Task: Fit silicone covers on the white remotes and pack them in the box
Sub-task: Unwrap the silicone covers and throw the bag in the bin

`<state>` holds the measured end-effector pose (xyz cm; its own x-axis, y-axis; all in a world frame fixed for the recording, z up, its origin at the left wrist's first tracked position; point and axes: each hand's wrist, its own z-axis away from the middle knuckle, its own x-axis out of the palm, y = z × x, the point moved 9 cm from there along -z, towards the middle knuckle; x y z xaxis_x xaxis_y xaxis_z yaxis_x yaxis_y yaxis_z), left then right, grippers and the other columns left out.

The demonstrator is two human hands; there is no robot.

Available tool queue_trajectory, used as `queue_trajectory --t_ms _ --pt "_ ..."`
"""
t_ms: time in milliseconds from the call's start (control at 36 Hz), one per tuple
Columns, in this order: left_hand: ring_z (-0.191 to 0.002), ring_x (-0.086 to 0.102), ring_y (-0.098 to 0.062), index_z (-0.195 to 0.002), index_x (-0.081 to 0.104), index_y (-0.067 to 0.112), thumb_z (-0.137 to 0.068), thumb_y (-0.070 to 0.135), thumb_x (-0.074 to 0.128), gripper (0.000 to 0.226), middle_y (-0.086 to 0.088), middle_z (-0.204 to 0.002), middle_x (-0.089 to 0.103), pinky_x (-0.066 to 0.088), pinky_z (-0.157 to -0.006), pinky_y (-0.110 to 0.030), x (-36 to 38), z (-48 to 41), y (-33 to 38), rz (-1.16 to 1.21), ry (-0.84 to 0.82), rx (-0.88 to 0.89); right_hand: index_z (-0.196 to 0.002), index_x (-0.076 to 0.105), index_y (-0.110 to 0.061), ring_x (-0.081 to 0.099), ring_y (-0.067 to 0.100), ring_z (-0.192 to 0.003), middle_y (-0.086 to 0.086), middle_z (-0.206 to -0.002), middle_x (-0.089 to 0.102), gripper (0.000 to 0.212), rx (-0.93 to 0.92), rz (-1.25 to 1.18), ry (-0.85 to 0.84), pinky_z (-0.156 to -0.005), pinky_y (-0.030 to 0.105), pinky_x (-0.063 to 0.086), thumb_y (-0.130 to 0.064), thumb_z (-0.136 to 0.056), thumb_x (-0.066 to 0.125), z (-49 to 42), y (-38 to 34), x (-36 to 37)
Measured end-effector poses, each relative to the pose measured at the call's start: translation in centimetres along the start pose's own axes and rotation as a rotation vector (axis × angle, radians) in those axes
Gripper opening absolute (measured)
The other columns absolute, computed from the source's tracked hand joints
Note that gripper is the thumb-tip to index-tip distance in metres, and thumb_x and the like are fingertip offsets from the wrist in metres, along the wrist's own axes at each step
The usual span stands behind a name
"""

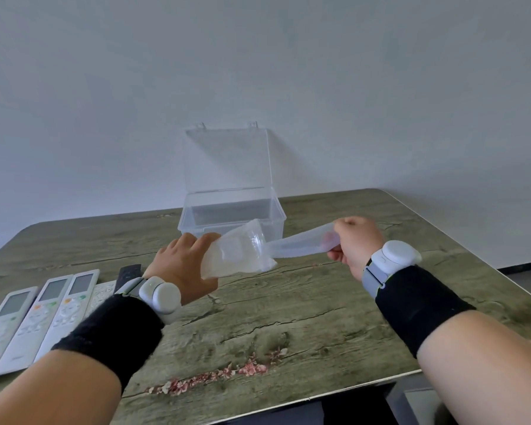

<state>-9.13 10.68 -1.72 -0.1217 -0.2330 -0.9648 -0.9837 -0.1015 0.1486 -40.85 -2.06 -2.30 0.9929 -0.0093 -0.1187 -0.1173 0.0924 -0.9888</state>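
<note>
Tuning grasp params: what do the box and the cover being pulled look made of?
Box: clear rigid plastic, glossy; the table shows through its walls.
Cover: likely thin translucent silicone, matte; it stretches and sags between the left hand and right hand.

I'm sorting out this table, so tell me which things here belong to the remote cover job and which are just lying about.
Part of the job:
white remotes, in a row at the table's left
silicone cover, pulled by the right hand
clear bag, held by the left hand
clear box, lid open

Lying about:
black remote, behind the left wrist
</note>
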Motion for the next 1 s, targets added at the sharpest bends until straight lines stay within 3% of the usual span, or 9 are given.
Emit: queue_trajectory --t_ms 167,306,417,500,583,695,806,917,1000 --pt "-0.124 0.052 -0.031 -0.148 0.027 0.042 -0.075 0.051 0.071 0.086 -0.003 -0.131 0.050 0.043 -0.106 -0.046 0.2 0.1 -0.6 0.008 -0.006 -0.028 -0.075 0.054 -0.008 0.049 0.017 -0.033 0.008 -0.052 0.054 0.018 0.064 0.092 0.186 -0.042 0.025 0.044 -0.009 -0.092 0.050 -1.2 1.2 -2.8" --pt "-0.126 0.050 -0.031 -0.147 0.026 0.044 -0.076 0.051 0.071 0.084 -0.003 -0.133 0.049 0.042 -0.108 -0.047 0.7 0.2 -0.9 0.067 -0.035 -0.073 -0.074 0.045 -0.009 0.054 0.029 -0.079 0.010 -0.077 0.051 0.025 0.130 0.605 0.072 -0.072 0.034 0.049 -0.016 -0.097 0.053 -1.8 2.7 -4.1" --pt "-0.124 0.050 -0.030 -0.145 0.024 0.046 -0.076 0.050 0.070 0.083 -0.001 -0.130 0.049 0.041 -0.107 -0.045 1.1 0.1 0.7 0.076 -0.043 -0.028 -0.066 0.039 -0.008 0.047 0.027 -0.077 0.004 -0.068 0.040 0.036 0.052 0.847 0.101 -0.070 0.030 0.036 -0.015 -0.097 0.054 -1.3 2.3 -3.6" --pt "-0.124 0.049 -0.029 -0.146 0.022 0.046 -0.077 0.051 0.069 0.084 -0.001 -0.130 0.047 0.040 -0.108 -0.044 1.6 -0.2 2.0 0.038 -0.070 0.011 -0.091 0.062 -0.014 0.062 0.022 -0.082 -0.004 -0.090 0.062 0.010 -0.108 0.726 0.024 -0.067 0.028 0.044 -0.020 -0.096 0.056 -0.2 0.9 -1.6" --pt "-0.124 0.049 -0.029 -0.150 0.024 0.043 -0.078 0.050 0.069 0.085 -0.002 -0.130 0.047 0.040 -0.107 -0.044 1.9 -0.2 3.3 0.033 -0.081 0.036 -0.085 0.070 -0.036 0.066 0.009 -0.080 -0.020 -0.089 0.069 0.007 -0.283 0.526 -0.103 -0.063 0.025 0.048 -0.034 -0.089 0.064 1.9 -1.7 1.1" --pt "-0.123 0.049 -0.028 -0.151 0.024 0.041 -0.078 0.051 0.070 0.086 -0.001 -0.129 0.046 0.039 -0.107 -0.043 2.0 -0.4 5.0 0.040 -0.066 0.095 -0.088 0.075 -0.043 0.068 -0.003 -0.076 -0.029 -0.087 0.071 0.004 -0.279 0.432 -0.413 -0.074 0.026 0.055 -0.045 -0.085 0.073 3.6 -2.1 4.9" --pt "-0.122 0.050 -0.028 -0.152 0.026 0.039 -0.079 0.050 0.070 0.086 -0.002 -0.129 0.046 0.039 -0.106 -0.041 1.9 -0.4 6.4 0.070 -0.054 0.136 -0.088 0.078 -0.039 0.069 0.013 -0.069 -0.009 -0.090 0.073 0.016 -0.186 0.369 -0.506 -0.057 0.028 0.057 -0.053 -0.081 0.078 4.3 -1.3 6.3" --pt "-0.121 0.050 -0.028 -0.153 0.025 0.040 -0.080 0.052 0.070 0.087 -0.002 -0.128 0.046 0.040 -0.108 -0.042 2.0 -0.2 6.9 0.065 -0.065 0.150 -0.090 0.079 -0.039 0.067 0.020 -0.077 -0.003 -0.099 0.071 0.010 -0.157 0.368 -0.545 -0.075 0.049 0.063 -0.045 -0.082 0.078 4.7 -0.9 7.0" --pt "-0.123 0.050 -0.028 -0.153 0.023 0.040 -0.081 0.052 0.069 0.087 -0.001 -0.129 0.046 0.040 -0.109 -0.043 2.1 0.0 6.8 0.084 -0.076 0.143 -0.092 0.080 -0.036 0.068 0.025 -0.087 0.000 -0.101 0.075 0.011 -0.095 0.289 -0.594 -0.082 0.052 0.061 -0.032 -0.084 0.075 5.2 -0.6 7.4"
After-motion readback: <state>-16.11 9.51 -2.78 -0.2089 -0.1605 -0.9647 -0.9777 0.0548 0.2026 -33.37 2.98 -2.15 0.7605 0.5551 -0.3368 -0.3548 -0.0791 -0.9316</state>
